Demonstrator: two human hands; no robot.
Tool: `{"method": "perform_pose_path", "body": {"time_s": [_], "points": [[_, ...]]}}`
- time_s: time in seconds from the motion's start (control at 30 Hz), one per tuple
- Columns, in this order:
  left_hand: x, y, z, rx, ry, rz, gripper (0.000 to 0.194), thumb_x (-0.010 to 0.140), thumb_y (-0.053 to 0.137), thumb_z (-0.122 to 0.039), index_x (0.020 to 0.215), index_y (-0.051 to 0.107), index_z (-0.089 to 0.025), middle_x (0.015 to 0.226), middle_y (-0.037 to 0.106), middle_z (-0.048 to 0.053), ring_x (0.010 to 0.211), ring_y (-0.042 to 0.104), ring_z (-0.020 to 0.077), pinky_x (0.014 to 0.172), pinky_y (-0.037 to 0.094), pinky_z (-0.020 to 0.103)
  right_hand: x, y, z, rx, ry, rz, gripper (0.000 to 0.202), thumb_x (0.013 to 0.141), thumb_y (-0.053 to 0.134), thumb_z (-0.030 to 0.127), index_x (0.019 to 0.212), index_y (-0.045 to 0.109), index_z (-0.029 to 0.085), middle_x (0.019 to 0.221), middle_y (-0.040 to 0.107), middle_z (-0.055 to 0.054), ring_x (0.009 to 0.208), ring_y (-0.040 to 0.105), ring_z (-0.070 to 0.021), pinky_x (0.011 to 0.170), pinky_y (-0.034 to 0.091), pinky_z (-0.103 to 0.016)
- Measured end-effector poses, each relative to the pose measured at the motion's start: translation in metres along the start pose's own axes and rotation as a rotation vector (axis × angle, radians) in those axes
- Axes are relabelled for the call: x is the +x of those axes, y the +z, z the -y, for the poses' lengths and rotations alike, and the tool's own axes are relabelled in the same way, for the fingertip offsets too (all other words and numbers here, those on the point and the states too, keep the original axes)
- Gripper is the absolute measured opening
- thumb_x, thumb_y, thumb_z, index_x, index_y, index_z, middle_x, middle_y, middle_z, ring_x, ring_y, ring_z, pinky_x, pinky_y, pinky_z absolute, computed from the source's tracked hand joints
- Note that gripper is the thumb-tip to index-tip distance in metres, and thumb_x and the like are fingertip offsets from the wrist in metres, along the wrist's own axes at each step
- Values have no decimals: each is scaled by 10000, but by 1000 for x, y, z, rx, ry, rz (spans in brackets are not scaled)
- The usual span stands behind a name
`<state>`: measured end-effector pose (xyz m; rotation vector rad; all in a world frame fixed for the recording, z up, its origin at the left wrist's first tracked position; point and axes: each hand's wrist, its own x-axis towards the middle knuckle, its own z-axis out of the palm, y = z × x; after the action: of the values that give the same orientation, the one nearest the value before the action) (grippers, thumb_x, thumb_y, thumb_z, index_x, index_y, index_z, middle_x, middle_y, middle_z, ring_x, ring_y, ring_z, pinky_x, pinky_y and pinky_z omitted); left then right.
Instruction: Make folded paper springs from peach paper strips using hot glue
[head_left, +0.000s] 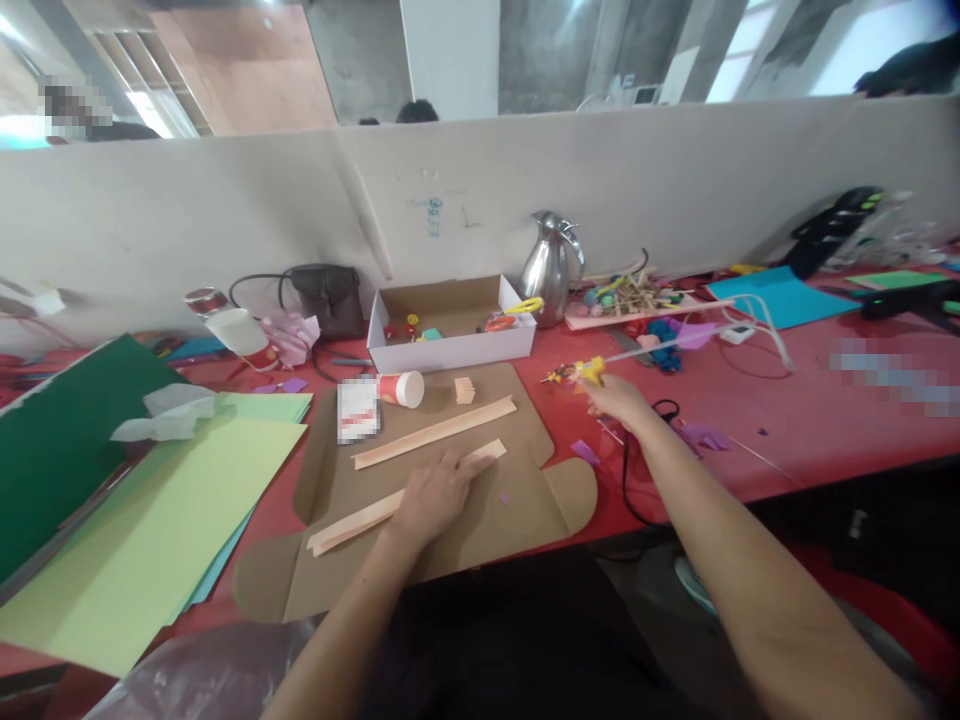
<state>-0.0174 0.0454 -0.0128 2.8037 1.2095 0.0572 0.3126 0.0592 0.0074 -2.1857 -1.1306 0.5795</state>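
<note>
"Bare forearms (371, 600) reach in from the bottom edge. What about the left hand (435, 497)?"

"It lies palm down across the near strip (356, 524), a pale folded length on the flattened cardboard (517, 505). Whether it pinches the strip, one cannot tell."

"And the right hand (611, 397)?"

"Closed around a yellow glue gun (590, 370), over the red table (765, 420), to the right of the cardboard."

"Anything else on that cardboard?"

"Yes: the far strip (435, 433), a small ridged piece (464, 391) beyond it, and a red-and-white cup (405, 389) on its side."

"Behind them?"

"An open white box (454, 352), with a metal jug (546, 270) just beside its right end."

"To the left?"

"Yellow-green paper (161, 525), partly over bluish sheets (217, 568), and a dark green board (79, 455)."
</note>
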Motion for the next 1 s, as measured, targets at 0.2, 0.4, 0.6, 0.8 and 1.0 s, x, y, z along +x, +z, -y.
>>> {"method": "perform_pose_path", "body": {"time_s": [0.2,0.4,0.6,0.8,1.0], "points": [[-1,0,-2,39,-4,-1,464,950,320,-215,1363,410,-406,1066,566,62,903,589,228,759,458,348,-48,23,23,-385,-455,-279,274,853,476,120,1093,605,91,1085,565,-203,1060,499,-304,891,372,-404],[-2,2,-2,42,1,-21,426,966,303,-250,1341,436,-401,994,557,57,871,568,210,750,448,328,-110,64,36,-508,-905,146,438,832,429,34,1127,652,269,963,577,-61,928,497,-194,770,391,-299],[-4,6,-4,23,-21,-54,412,967,309,-264,1331,446,-399,1005,557,59,869,560,214,727,447,322,-107,65,27,-532,-864,79,482,814,427,16,1164,637,274,1040,569,-68,948,498,-198,741,406,-295],[-6,7,-5,3,-38,-89,371,961,330,-261,1266,515,-361,1017,565,58,902,557,220,726,444,315,-111,66,24,-554,-849,4,456,829,435,35,1171,638,259,1078,581,-78,971,496,-224,760,412,-330],[-7,6,-3,-25,-40,-84,375,964,322,-264,1251,541,-366,1023,566,62,880,566,209,693,444,297,-114,65,29,-592,-863,-32,461,819,453,42,1191,632,248,1090,595,-96,989,474,-256,793,400,-369]]}}
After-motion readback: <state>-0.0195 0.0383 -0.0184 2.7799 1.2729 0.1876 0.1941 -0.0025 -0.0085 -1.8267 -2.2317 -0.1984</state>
